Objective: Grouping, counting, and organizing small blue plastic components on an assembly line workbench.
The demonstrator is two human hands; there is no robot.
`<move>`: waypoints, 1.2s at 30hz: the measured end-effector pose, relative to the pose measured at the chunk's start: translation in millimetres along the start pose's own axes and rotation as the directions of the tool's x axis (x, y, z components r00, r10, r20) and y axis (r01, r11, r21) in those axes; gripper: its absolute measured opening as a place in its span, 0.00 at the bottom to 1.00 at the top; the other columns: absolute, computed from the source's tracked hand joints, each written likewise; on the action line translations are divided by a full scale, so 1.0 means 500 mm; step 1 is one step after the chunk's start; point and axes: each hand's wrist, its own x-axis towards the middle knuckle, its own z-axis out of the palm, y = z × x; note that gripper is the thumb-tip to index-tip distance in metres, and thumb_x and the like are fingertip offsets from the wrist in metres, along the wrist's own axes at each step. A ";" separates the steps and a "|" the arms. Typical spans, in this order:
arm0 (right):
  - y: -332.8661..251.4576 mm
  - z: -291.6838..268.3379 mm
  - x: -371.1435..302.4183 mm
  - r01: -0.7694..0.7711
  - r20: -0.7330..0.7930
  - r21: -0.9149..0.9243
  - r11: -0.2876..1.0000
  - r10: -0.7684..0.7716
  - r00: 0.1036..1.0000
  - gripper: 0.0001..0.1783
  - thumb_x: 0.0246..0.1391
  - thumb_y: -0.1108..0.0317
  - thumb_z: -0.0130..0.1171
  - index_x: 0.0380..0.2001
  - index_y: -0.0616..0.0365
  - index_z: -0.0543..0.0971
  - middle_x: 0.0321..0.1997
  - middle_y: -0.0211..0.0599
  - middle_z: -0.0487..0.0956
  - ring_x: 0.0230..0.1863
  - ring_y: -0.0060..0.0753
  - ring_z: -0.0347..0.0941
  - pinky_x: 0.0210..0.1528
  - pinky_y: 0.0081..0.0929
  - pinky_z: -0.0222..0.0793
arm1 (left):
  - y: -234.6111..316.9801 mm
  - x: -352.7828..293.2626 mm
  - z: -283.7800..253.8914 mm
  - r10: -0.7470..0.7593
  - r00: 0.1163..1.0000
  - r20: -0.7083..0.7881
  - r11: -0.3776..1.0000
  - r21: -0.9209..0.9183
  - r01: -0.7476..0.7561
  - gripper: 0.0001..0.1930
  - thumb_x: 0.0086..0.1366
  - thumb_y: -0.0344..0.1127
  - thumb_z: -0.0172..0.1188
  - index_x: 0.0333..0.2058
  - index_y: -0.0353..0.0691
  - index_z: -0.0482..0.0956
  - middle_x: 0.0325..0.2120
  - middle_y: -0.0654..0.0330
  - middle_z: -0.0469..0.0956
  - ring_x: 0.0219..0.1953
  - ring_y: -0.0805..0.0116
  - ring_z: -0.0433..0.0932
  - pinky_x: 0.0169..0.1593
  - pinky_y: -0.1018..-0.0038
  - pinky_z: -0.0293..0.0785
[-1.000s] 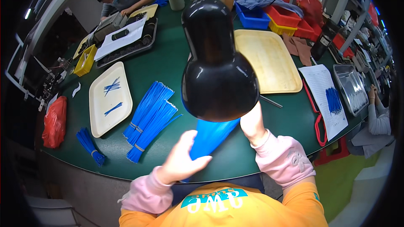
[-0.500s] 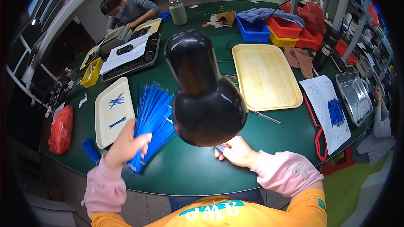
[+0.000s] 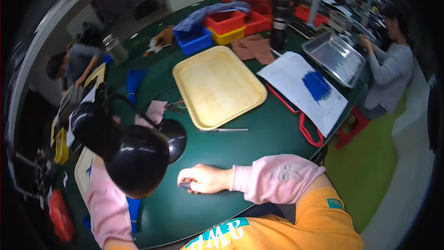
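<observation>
My right hand [image 3: 203, 178] is closed around a small dark object [image 3: 185, 185] just above the green table; only its end shows, so I cannot tell its kind. The black desk lamp [image 3: 141, 162] hides most of my left hand [image 3: 98, 161], whose arm reaches forward in a pink sleeve [image 3: 108, 203]. Its fingers and anything in them are not visible. Beside that sleeve, part of a bundle of blue wires [image 3: 134, 210] shows below the lamp. A cream tray [image 3: 83, 176] with a few blue wires lies left of the arm, partly covered.
A large yellowish tray [image 3: 217, 88] lies ahead, with a metal rod [image 3: 229, 130] at its near edge. Blue wires [image 3: 317, 85] rest on paper sheets at right, near a steel tray [image 3: 335, 58]. Coloured bins [image 3: 192, 41] stand behind. A co-worker [image 3: 391, 62] sits at right.
The view has swung right, so the scene shifts left. My left hand has moved forward from beside the blue wire bundle to behind the lamp. My right hand stays closed on the dark object.
</observation>
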 end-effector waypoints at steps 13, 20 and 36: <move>-0.082 -0.096 -0.130 0.079 -0.128 -0.779 0.622 -0.281 0.951 0.07 0.39 0.72 0.49 0.27 0.56 0.71 0.23 0.38 0.73 0.26 0.42 0.70 0.27 0.33 0.66 | 0.105 -0.031 -0.201 0.052 0.465 0.884 0.140 -0.468 0.873 0.15 0.49 0.25 0.57 0.38 0.31 0.69 0.33 0.58 0.72 0.33 0.72 0.73 0.39 0.79 0.69; -0.110 -0.160 -0.274 -0.158 -0.416 -0.713 0.683 -0.230 0.880 0.08 0.37 0.73 0.50 0.26 0.55 0.72 0.23 0.37 0.74 0.25 0.41 0.71 0.27 0.33 0.65 | 0.318 0.113 -0.163 0.322 0.762 0.561 0.314 -0.823 0.474 0.16 0.45 0.30 0.63 0.35 0.35 0.72 0.24 0.55 0.74 0.26 0.65 0.76 0.32 0.76 0.71; 0.008 -0.186 -0.282 -0.064 -0.336 -0.770 0.635 -0.319 0.886 0.06 0.35 0.70 0.51 0.22 0.54 0.72 0.21 0.41 0.72 0.24 0.47 0.69 0.26 0.40 0.64 | 0.811 0.469 0.138 0.434 0.520 0.736 0.533 -0.675 0.510 0.32 0.55 0.58 0.44 0.22 0.26 0.74 0.18 0.46 0.74 0.21 0.54 0.75 0.31 0.69 0.70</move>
